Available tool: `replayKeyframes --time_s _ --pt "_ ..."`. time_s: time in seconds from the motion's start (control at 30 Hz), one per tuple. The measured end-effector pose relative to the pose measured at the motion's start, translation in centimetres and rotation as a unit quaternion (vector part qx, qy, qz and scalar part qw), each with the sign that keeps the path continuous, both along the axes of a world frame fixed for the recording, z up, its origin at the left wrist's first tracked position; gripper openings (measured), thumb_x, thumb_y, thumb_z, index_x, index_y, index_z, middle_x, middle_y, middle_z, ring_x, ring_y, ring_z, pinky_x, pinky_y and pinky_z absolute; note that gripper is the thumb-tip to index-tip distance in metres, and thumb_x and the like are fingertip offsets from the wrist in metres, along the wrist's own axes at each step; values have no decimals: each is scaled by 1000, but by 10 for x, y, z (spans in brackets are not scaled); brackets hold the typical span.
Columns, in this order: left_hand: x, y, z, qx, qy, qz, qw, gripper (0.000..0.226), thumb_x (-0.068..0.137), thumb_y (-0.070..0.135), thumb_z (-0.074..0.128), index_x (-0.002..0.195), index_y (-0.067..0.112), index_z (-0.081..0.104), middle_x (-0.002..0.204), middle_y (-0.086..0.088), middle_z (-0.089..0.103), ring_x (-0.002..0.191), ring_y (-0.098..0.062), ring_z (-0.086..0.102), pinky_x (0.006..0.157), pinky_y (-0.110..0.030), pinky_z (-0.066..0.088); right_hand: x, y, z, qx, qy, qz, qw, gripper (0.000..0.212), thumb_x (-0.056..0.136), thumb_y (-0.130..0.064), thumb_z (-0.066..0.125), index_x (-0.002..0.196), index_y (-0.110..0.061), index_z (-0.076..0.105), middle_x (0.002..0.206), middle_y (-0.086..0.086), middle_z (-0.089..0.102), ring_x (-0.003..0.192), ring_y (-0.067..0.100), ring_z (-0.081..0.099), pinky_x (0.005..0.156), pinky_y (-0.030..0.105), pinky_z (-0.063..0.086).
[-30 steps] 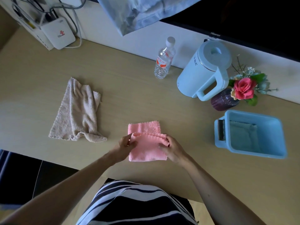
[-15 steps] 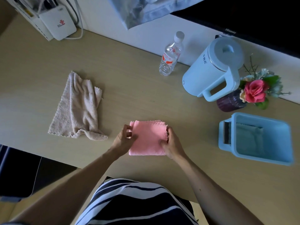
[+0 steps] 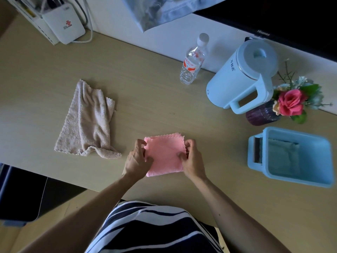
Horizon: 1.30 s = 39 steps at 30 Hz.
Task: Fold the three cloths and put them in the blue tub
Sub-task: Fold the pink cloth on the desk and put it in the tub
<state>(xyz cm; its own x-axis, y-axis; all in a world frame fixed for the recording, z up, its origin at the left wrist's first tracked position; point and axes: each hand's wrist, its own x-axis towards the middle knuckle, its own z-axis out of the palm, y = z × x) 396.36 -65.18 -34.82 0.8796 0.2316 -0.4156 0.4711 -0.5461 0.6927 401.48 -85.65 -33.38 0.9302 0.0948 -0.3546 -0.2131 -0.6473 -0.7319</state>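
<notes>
A pink cloth (image 3: 165, 154), folded into a small square, lies on the wooden table in front of me. My left hand (image 3: 137, 159) pinches its left edge and my right hand (image 3: 191, 159) pinches its right edge. A beige cloth (image 3: 90, 121) lies crumpled and unfolded to the left. At the right stands the blue tub (image 3: 324, 161), with a folded grey-green cloth (image 3: 283, 156) lying flat inside it.
Behind the tub stand a purple vase with a pink rose (image 3: 290, 102), a pale blue kettle (image 3: 242, 79) and a clear water bottle (image 3: 193, 61). A white router (image 3: 63, 24) with cables sits at the back left. The table's front edge runs just below my hands.
The upper flap of the pink cloth has been folded down, so it is now a compact square. Both hands moved from its front edge to its sides.
</notes>
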Motion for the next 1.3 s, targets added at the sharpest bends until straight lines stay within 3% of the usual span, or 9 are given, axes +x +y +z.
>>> replayKeyframes --time_s 0.13,0.23,0.4,0.53,0.7,0.8,0.97,1.07,1.3 --pt "-3 0 11 197 -135 -57 969 40 78 14 65 113 8 46 97 -10 55 84 -26 51 72 -39 47 -3 -1 3 -57 -97 18 994 50 83 -5 72 125 -15 47 114 1 55 97 14 57 83 28 50" --pt "-8 -3 6 218 -244 -215 920 36 86 19 60 120 8 55 121 -15 56 106 -30 53 86 -48 48 -8 1 7 -159 -188 114 962 54 82 -19 73 130 -11 50 121 5 54 110 20 51 93 33 47" --pt "-13 -2 -25 230 -156 -358 891 73 100 50 41 157 8 23 166 -13 15 155 -31 9 124 -54 18 -20 7 1 -227 -119 289 923 68 89 -33 67 148 -14 39 157 8 31 144 26 32 117 44 33" --pt "-17 7 -32 237 -87 -346 904 86 97 64 35 160 14 6 168 -11 -1 156 -29 -4 123 -58 11 -29 0 -14 -280 -60 323 902 87 95 -43 54 159 -17 1 165 11 -19 151 31 -15 120 51 -2" --pt "-18 0 -28 242 -63 -320 914 91 95 68 36 160 16 -1 168 -10 -7 155 -31 -9 124 -57 4 -37 -13 -25 -342 -42 299 890 77 96 -57 25 158 -25 -7 165 10 -14 151 34 -14 121 60 -3" --pt "-15 -4 -24 239 -61 -318 916 94 94 68 37 160 12 1 167 -15 -4 155 -34 -7 124 -56 3 -36 -13 -23 -338 -38 291 894 80 97 -52 39 157 -24 -6 165 13 -12 151 37 -11 120 63 1" --pt "19 -14 -15 246 -77 -289 922 96 90 63 54 156 1 21 157 -23 36 146 -38 35 120 -51 30 -36 -6 -4 -316 -57 225 920 86 97 -52 44 157 -20 -7 165 14 -14 152 35 -9 120 56 -2" --pt "35 -16 -9 272 -77 -306 909 109 73 60 76 151 -3 30 126 -18 59 111 -33 59 98 -44 49 -41 -7 10 -282 -70 164 943 87 95 -47 52 158 -17 1 166 13 -5 153 29 -2 122 51 4" --pt "57 -30 15 199 70 -262 942 34 77 32 76 103 11 69 100 -6 71 91 -24 70 75 -30 52 -48 -26 33 -224 -85 83 967 84 95 -37 57 158 -11 7 164 14 16 153 27 10 124 50 13"
